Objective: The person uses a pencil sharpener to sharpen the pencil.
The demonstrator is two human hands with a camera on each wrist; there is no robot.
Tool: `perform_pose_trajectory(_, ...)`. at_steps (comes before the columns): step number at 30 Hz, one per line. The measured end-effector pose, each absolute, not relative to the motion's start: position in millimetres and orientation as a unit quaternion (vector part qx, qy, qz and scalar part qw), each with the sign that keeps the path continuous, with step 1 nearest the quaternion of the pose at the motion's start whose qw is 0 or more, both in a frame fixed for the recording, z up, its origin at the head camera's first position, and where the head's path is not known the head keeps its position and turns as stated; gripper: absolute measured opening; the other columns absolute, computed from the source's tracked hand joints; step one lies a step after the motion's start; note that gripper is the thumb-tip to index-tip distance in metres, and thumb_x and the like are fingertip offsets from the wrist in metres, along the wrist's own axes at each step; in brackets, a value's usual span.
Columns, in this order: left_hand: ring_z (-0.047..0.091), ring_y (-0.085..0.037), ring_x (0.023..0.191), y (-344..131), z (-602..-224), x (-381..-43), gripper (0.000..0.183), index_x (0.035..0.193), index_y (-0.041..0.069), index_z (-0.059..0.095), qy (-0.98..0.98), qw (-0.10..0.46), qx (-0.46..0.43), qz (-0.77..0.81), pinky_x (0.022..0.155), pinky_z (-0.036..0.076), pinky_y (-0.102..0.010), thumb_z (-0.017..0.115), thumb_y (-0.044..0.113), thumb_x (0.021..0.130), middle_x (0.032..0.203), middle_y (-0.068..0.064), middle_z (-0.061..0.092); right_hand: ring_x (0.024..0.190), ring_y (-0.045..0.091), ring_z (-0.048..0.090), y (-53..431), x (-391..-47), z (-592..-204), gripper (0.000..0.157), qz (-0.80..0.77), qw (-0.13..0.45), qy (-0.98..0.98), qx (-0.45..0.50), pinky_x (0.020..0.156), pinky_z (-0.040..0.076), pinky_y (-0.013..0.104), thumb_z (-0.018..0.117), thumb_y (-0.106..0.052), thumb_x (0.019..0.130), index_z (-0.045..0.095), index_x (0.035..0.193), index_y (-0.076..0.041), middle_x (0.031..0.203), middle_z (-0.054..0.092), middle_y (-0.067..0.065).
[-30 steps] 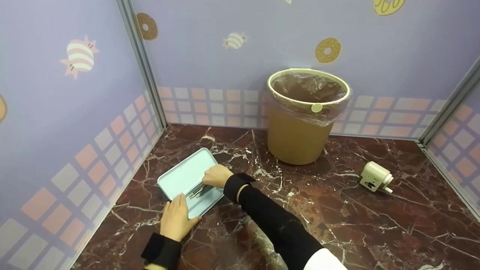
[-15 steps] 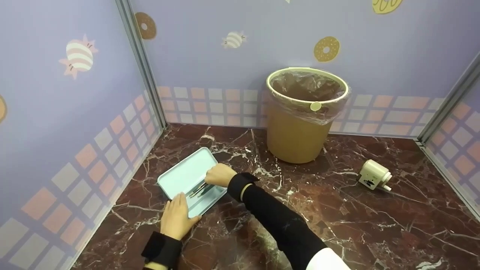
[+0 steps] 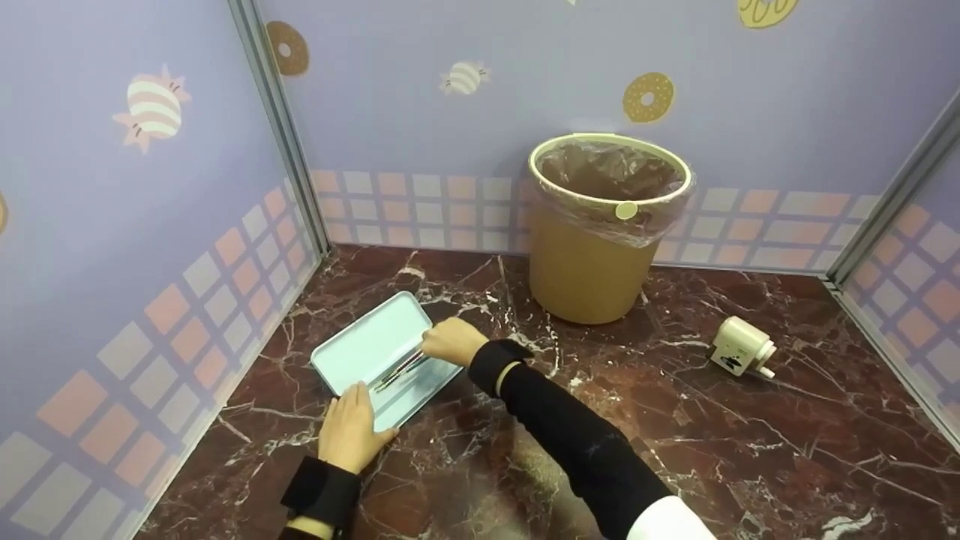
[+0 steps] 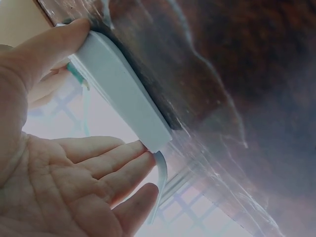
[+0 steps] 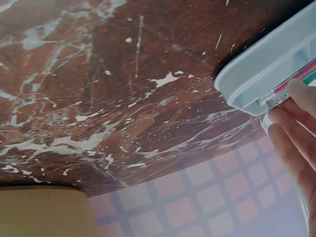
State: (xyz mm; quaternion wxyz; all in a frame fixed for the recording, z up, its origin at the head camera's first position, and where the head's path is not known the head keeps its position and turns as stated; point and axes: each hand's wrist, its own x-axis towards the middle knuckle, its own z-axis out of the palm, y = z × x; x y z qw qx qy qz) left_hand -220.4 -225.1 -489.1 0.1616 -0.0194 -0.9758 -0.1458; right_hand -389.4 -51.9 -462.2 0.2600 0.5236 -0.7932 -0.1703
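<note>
An opened pale blue pencil case (image 3: 371, 341) lies slanted at the left of the table, its lid tipped back. At its near end my left hand (image 3: 349, 427) holds it, fingers along one side and thumb at the near corner; the left wrist view shows the thumb (image 4: 69, 37) and fingertips spanning the case end. At the far end, my right hand (image 3: 452, 341) pinches the shiny clear end of a slim pen-like stick (image 5: 281, 96) between thumb and fingers. Beside it, a red stick (image 5: 297, 74) lies in the case. Slim dark sticks (image 3: 397, 371) show between my hands.
A tan bin (image 3: 589, 270) with a clear liner stands against the back wall. Far right on the marble table (image 3: 675, 435) sits a cream pencil sharpener (image 3: 741, 346) with a crank. A patterned wall (image 3: 172, 225) runs close along the left side.
My right hand has moved a little to the right and away, along the case towards its far end. More of the slim sticks shows. My left hand stays at the near end.
</note>
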Motion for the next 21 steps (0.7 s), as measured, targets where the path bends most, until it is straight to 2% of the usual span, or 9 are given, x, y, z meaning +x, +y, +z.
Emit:
perform_pose_trajectory(5,0.059,-0.051,0.121,-224.8,-487.4,-220.0,0.093,0.132,-0.023,0.047,-0.977,0.157,-0.02,-0.142,0.11,0.043,-0.062,0.093,0.027,0.068,0.128,-0.038,0.059,0.061,0.01,0.068,-39.1,-387.3,-456.9,0.022,-0.156,0.272,-0.79,0.526,0.054,0.056,0.028,0.064,-0.014,0.091,0.075,0.074,-0.022,0.081,0.075,-0.007)
perform_pose_trajectory(9,0.06,-0.05,0.12,-224.2,-485.4,-219.2,0.091,0.131,-0.023,0.048,-0.977,0.162,-0.023,-0.133,0.109,0.044,-0.062,0.093,0.026,0.068,0.127,-0.038,0.06,0.061,0.013,0.068,-24.8,-384.6,-450.0,0.022,-0.135,0.253,-0.8,0.527,0.055,0.056,0.029,0.064,-0.007,0.09,0.073,0.074,-0.018,0.081,0.075,-0.006)
perform_pose_trajectory(13,0.061,-0.05,0.117,-222.8,-482.8,-219.8,0.09,0.13,-0.023,0.049,-0.978,0.163,-0.023,-0.126,0.108,0.045,-0.062,0.093,0.025,0.067,0.125,-0.037,0.06,0.064,0.018,0.07,-7.9,-382.5,-443.8,0.018,-0.096,0.213,-0.828,0.51,0.058,0.058,0.033,0.063,-0.002,0.087,0.073,0.076,-0.013,0.082,0.075,-0.001)
perform_pose_trajectory(17,0.061,-0.05,0.118,-220.6,-479.4,-221.8,0.092,0.131,-0.023,0.048,-0.982,0.148,-0.017,-0.117,0.109,0.044,-0.061,0.093,0.028,0.068,0.125,-0.038,0.061,0.07,0.024,0.071,10.7,-379.8,-439.3,0.009,-0.018,0.154,-0.862,0.483,0.065,0.059,0.038,0.069,-0.004,0.086,0.072,0.079,-0.008,0.083,0.073,0.006)
perform_pose_trajectory(21,0.057,-0.05,0.127,-213.6,-474.0,-227.1,0.098,0.136,-0.023,0.045,-0.987,0.116,-0.014,-0.114,0.114,0.04,-0.062,0.09,0.036,0.072,0.135,-0.04,0.056,0.077,0.028,0.073,30.0,-377.7,-437.5,0.007,0.058,0.11,-0.883,0.453,0.071,0.06,0.042,0.074,-0.013,0.089,0.076,0.088,-0.006,0.086,0.073,0.009)
